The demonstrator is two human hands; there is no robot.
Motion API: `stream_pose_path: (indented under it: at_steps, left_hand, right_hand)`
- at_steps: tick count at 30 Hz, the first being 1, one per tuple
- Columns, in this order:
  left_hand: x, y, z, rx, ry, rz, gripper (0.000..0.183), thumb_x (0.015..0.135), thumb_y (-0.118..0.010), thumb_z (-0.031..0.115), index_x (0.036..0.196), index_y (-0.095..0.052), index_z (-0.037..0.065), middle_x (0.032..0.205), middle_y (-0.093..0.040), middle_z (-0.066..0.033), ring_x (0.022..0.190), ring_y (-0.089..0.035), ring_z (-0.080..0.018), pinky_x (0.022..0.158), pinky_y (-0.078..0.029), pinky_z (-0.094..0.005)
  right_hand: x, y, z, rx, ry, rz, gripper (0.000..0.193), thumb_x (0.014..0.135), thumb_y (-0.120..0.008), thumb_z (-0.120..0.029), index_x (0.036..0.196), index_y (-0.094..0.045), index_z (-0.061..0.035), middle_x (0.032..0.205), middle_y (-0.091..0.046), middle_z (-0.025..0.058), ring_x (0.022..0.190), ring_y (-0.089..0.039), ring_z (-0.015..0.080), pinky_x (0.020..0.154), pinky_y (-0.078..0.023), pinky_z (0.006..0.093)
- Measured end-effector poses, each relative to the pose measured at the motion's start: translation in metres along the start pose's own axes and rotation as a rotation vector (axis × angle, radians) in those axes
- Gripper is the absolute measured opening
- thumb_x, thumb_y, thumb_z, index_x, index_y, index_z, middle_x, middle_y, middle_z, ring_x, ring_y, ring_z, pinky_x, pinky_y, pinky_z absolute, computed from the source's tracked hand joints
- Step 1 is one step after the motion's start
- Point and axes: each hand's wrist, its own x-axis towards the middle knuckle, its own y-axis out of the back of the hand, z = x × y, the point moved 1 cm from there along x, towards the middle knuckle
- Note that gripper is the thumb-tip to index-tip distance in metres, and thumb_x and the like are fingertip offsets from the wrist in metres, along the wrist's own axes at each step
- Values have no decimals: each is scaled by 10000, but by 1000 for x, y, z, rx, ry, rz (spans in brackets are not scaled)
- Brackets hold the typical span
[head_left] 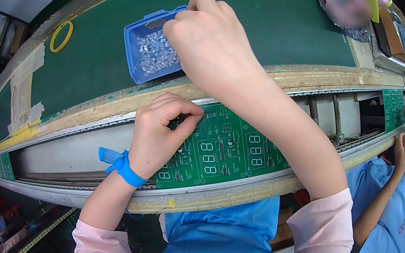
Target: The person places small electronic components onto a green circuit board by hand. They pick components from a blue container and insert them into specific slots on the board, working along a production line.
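My left hand, with a blue band on its wrist, hovers low over a green circuit board. Its thumb and forefinger pinch together at the board's far edge; whatever they hold is too small to make out. White display outlines and small parts cover the board, which lies on the rails of a conveyor. Beyond it stands a blue bin full of small clear components. My right hand is over the bin's right side, fingers curled down and closed, their tips hidden behind the hand.
A yellow ring lies on the green bench top to the left. Another board sits farther right on the conveyor, beside a co-worker in blue. Boxes and a pinkish bundle stand at the far right.
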Motion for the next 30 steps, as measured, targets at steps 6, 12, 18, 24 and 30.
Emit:
stream_pose_path:
  at_steps: [6, 12, 18, 24, 30]
  left_hand:
    - [-5, 2, -5, -254, 227, 0, 89, 822, -728, -47, 901, -724, -7, 887, -732, -75, 780, -655, -115, 715, -531, -258]
    - [-4, 6, -7, -545, 353, -20, 138, 838, -729, -80, 966, -697, -41, 956, -724, -74, 823, -637, -79, 746, -522, -218]
    - [-5, 8, -4, -622, 384, 9, 164, 839, -730, -88, 987, -680, -37, 970, -719, -91, 825, -630, -84, 745, -519, -214]
    - [-5, -1, -2, -172, 181, -18, 126, 788, -777, -47, 870, -702, 13, 897, -719, -64, 800, -645, -116, 663, -490, -245]
    - [-2, -10, 3, 104, -34, -26, 153, 760, -769, -62, 862, -690, 21, 847, -716, -97, 787, -674, -209, 678, -523, -296]
  right_hand:
    - [-30, 25, 2, 397, -147, 71, 111, 783, -635, -30, 839, -722, 9, 777, -688, 163, 874, -658, 355, 776, -540, 415]
    - [-73, 47, 18, 797, -331, -299, 111, 862, -634, -53, 916, -706, 12, 838, -702, 183, 836, -682, 360, 763, -538, 422]
    - [-96, 40, 28, 892, -346, -346, 108, 848, -653, -49, 916, -711, 13, 866, -707, 182, 841, -684, 352, 758, -539, 413]
    - [-97, 33, 28, 890, -385, -281, 118, 830, -661, -47, 903, -707, 34, 887, -705, 192, 847, -684, 349, 764, -540, 415]
    - [-97, 31, 27, 840, -351, -228, 99, 814, -650, -16, 873, -701, 45, 857, -685, 193, 832, -671, 356, 746, -530, 426]
